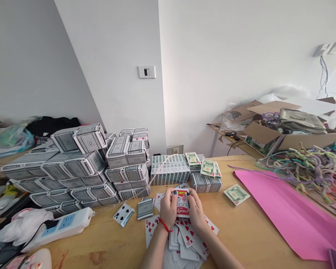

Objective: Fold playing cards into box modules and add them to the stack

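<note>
Between my two hands is a deck of playing cards (183, 203), its top card red and white with "POKER" lettering. My left hand (167, 207), with a red string on its wrist, grips one side, thumb on top. My right hand (196, 210) closes on the other side in the same way. Beneath them lies a loose heap of playing cards (184, 239), mostly face up with red hearts and diamonds showing. A small grey-backed stack (145, 209) and a spade card (123, 214) lie to the left. One green card box (236, 194) rests to the right.
Wrapped card bundles (72, 164) are piled high at the left. A row of boxed decks (170, 170) stands at the wall, with green boxes (210, 168) beside it. A power strip (61, 228) lies front left. Pink paper (280, 209), tangled cords (305, 172) and a cardboard box (302, 140) occupy the right.
</note>
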Available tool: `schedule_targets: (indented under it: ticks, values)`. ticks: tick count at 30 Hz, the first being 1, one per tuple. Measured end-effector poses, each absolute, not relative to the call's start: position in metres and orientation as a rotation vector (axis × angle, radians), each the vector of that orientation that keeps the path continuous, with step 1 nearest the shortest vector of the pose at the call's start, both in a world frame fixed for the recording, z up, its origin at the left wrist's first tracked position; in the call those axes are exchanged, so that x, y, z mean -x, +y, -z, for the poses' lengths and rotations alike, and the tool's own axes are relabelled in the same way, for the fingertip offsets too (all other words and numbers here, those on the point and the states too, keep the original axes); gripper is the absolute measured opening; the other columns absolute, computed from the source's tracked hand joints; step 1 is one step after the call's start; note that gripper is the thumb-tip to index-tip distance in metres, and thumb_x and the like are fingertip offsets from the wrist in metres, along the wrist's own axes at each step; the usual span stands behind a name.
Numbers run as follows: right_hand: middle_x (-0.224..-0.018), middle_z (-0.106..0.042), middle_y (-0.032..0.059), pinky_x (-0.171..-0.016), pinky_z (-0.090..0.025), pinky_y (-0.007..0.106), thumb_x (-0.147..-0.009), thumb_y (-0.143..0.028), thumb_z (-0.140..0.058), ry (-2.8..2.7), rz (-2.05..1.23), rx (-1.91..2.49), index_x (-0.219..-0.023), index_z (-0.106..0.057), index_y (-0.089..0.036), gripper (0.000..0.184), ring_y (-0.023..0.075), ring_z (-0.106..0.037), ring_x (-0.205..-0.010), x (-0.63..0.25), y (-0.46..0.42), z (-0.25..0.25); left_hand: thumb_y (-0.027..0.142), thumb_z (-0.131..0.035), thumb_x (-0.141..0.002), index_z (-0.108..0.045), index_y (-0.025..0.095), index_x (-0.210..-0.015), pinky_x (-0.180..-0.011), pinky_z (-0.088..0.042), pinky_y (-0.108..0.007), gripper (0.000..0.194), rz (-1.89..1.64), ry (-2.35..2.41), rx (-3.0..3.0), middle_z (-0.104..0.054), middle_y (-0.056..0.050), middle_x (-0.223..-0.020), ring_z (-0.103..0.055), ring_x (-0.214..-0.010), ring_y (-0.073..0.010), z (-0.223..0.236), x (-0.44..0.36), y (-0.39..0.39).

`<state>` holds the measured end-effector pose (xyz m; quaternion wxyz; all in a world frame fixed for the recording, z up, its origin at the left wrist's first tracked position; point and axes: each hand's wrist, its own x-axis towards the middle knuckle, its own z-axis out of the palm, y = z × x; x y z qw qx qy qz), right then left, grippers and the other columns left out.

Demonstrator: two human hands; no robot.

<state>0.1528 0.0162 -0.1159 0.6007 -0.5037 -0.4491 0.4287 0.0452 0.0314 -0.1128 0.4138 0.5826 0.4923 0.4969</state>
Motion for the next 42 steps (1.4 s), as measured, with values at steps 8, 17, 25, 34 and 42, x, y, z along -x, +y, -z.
schedule_targets:
  ticks: [8,17,25,34,42]
  values:
    - [-0.067,-0.052,-0.0014,-0.056,-0.039,0.025,-0.074,-0.031,-0.044,-1.006,-1.053,1.127,-0.078,-0.054,-0.021,0.015,0.0164,-0.045,-0.06,-0.157,0.018,0.116,0.035,-0.04,-0.083,-0.049,0.021,-0.085,-0.041,-0.027,-0.021,0.016,-1.223,1.149,-1.434,-0.044,0.006,-0.048,-0.038,-0.04,-0.0113,0.119,-0.044,0.034]
    - [-0.061,-0.048,-0.005,-0.049,-0.036,0.023,-0.071,-0.028,-0.047,-0.895,-1.203,1.037,-0.079,-0.052,-0.022,0.011,0.0131,-0.04,-0.051,-0.158,0.02,0.117,0.031,-0.044,-0.081,-0.045,0.021,-0.08,-0.042,-0.03,-0.019,0.01,-1.212,0.981,-1.39,-0.04,0.007,-0.052,-0.035,-0.043,-0.0087,0.118,-0.043,0.038]
    - [-0.057,-0.045,-0.0061,-0.046,-0.033,0.022,-0.07,-0.027,-0.05,-0.785,-1.287,0.999,-0.078,-0.05,-0.023,0.009,0.0123,-0.039,-0.048,-0.158,0.025,0.13,0.026,-0.045,-0.08,-0.048,0.021,-0.082,-0.043,-0.031,-0.018,0.006,-1.214,0.954,-1.373,-0.039,0.008,-0.052,-0.034,-0.043,-0.0079,0.122,-0.042,0.04]
    - [-0.06,-0.05,-0.0044,-0.048,-0.035,0.023,-0.068,-0.024,-0.053,-0.7,-1.366,0.945,-0.074,-0.053,-0.023,0.006,0.0132,-0.043,-0.051,-0.159,0.024,0.125,0.025,-0.045,-0.078,-0.05,0.019,-0.08,-0.043,-0.029,-0.018,0.008,-1.241,0.981,-1.409,-0.036,0.008,-0.05,-0.033,-0.043,-0.0079,0.119,-0.043,0.041]
    - [-0.056,-0.05,-0.0049,-0.048,-0.037,0.022,-0.064,-0.026,-0.058,-0.615,-1.496,0.904,-0.066,-0.054,-0.022,0.006,0.0124,-0.046,-0.049,-0.156,0.021,0.122,0.018,-0.046,-0.071,-0.054,0.017,-0.065,-0.047,-0.032,-0.019,0.01,-1.265,1.043,-1.503,-0.046,0.005,-0.053,-0.039,-0.047,-0.0086,0.112,-0.04,0.041]
